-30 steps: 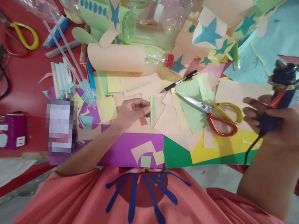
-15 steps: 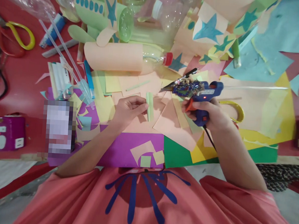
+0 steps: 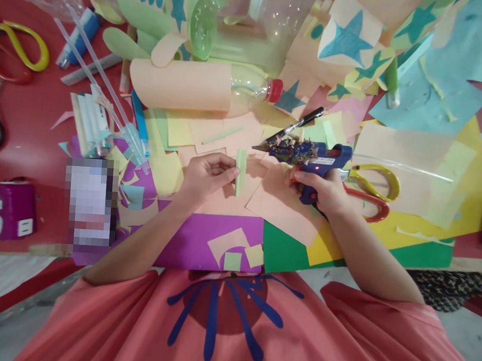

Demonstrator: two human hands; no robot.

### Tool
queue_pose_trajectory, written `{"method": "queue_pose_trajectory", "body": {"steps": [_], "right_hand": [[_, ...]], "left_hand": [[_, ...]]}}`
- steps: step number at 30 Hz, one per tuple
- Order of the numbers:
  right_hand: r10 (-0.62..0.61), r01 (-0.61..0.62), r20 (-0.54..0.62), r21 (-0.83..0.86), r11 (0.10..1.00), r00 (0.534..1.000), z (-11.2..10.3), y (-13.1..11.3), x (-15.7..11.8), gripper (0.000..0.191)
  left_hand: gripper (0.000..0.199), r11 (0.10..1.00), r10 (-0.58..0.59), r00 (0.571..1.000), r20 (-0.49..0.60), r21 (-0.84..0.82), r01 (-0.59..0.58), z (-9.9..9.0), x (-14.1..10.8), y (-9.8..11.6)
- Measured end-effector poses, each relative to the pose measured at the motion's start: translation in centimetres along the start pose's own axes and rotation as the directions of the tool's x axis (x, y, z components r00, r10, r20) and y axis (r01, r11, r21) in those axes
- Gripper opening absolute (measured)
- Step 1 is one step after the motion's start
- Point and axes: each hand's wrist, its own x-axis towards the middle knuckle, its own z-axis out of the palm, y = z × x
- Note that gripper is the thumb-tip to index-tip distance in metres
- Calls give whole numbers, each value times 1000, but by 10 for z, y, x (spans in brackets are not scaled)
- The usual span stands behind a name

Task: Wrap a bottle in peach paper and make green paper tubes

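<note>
Between the fingertips of my left hand (image 3: 212, 177) is a small folded strip of pale green paper (image 3: 241, 172), held upright above peach paper sheets (image 3: 283, 196). My right hand (image 3: 322, 191) is wrapped round the handle of a blue hot glue gun (image 3: 308, 154). Its trigger is partly covered by my fingers, and a small red light glows on its side. The metal nozzle points left, a short way from the green strip and apart from it. A clear glue stick (image 3: 405, 166) sticks out of the gun's back. Behind the gun lies a black pen (image 3: 299, 124).
A peach-wrapped bottle with a red cap (image 3: 275, 90) lies behind my hands. Yellow-and-red scissors (image 3: 395, 184) are right of the gun, another pair (image 3: 40, 45) far left. A phone (image 3: 90, 201), a purple box (image 3: 6, 209) and clear straws (image 3: 95, 60) stand left. Paper stars (image 3: 348, 37) lie at back right.
My right hand has brought the glue gun left, its nozzle nearer the green strip, uncovering more of the scissors. My left hand keeps its hold. The view has shifted slightly.
</note>
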Motion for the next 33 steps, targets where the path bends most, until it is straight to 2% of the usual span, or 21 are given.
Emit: {"method": "queue_pose_trajectory", "body": {"steps": [4, 10, 23, 33], "right_hand": [[-15, 15, 10, -63, 998, 1000, 0, 1, -2, 24], [-20, 12, -49, -157, 988, 999, 2, 1, -3, 27], [-59, 53, -35, -149, 987, 998, 4, 2, -3, 26], [-38, 31, -39, -176, 984, 999, 4, 3, -3, 29]], "left_hand": [[31, 1000, -10, 1000, -22, 11, 10, 0, -1, -1], [31, 999, -12, 999, -33, 39, 13, 1, -1, 0], [32, 1000, -1, 1000, -23, 29, 1, 2, -2, 1], [34, 999, -16, 999, -36, 32, 17, 2, -1, 2]]}}
